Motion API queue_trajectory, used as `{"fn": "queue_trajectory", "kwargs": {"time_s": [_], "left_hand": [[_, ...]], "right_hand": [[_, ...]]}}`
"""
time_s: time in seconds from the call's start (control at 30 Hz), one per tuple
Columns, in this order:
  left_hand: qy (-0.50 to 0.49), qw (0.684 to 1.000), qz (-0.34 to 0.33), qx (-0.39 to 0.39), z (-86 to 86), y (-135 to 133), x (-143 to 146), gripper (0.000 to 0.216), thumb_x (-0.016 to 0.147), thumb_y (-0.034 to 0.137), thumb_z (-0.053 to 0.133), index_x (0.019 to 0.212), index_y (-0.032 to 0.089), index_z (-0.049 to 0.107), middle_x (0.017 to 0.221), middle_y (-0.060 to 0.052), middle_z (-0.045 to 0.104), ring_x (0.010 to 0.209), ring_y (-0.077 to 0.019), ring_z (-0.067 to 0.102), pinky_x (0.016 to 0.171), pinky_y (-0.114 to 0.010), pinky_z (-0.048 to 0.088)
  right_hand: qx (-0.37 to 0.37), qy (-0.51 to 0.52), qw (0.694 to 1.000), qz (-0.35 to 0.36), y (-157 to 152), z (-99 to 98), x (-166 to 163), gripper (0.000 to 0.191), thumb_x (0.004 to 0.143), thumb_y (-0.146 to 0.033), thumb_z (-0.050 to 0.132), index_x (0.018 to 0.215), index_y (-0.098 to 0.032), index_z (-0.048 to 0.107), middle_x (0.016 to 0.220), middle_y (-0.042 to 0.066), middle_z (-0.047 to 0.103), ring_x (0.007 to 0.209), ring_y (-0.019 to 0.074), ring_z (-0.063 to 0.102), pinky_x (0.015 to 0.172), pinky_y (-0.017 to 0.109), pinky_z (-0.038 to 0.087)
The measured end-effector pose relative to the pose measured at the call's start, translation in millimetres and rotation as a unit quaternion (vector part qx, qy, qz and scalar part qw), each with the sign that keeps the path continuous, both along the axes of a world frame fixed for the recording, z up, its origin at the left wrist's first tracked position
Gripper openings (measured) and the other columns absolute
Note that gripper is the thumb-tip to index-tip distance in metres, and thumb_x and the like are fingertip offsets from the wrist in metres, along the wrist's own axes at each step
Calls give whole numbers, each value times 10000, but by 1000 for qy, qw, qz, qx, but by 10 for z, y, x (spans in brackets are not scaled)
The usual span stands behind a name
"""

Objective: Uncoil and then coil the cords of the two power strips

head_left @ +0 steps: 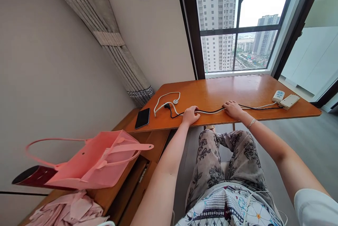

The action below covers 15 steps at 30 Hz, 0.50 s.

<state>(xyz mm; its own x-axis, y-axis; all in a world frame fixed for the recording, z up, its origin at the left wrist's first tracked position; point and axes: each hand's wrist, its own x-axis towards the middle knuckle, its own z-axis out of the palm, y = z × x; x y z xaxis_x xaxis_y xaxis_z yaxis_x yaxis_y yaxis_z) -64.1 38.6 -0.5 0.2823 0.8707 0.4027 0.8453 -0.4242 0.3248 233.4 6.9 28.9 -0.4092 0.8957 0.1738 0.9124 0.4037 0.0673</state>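
Note:
My left hand (190, 115) rests near the front edge of the wooden table (237, 90), fingers curled around the white and black cables (211, 111). My right hand (233, 109) lies a little to the right, fingers bent over the same cables. The cables run right to a white power strip (289, 101) and a small white adapter (278, 96). To the left the white cable loops round to a plug (175, 101), and the black cable ends in a black plug (167, 106).
A black phone (143, 118) lies at the table's left corner. A pink tote bag (97, 162) and pink cloth (68, 210) sit on a lower wooden cabinet at the left. A window stands behind the table, a curtain at the left wall.

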Motion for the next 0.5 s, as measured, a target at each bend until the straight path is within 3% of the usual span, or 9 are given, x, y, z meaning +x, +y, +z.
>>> {"fn": "queue_trajectory", "kwargs": {"time_s": [0.27, 0.5], "left_hand": [[-5, 1000, 23, 6, -25, 51, -2, 205, 881, 191, 532, 1043, 190, 658, 1098, -117, 721, 1041, -284, 672, 955, -402, 505], [-48, 999, -7, 15, -37, 84, -30, 229, 931, 220, 500, 1087, 183, 664, 1150, -123, 710, 1091, -257, 664, 982, -374, 499]], "right_hand": [[-26, -8, 1000, -8, -84, 168, -102, 382, 933, -469, 573, 1063, -141, 719, 1140, 162, 710, 1135, 299, 628, 932, 345, 445], [-106, -22, 994, 20, -131, 505, -312, 376, 981, -458, 489, 1143, -196, 705, 1132, 131, 744, 1005, 266, 702, 781, 303, 467]]}}
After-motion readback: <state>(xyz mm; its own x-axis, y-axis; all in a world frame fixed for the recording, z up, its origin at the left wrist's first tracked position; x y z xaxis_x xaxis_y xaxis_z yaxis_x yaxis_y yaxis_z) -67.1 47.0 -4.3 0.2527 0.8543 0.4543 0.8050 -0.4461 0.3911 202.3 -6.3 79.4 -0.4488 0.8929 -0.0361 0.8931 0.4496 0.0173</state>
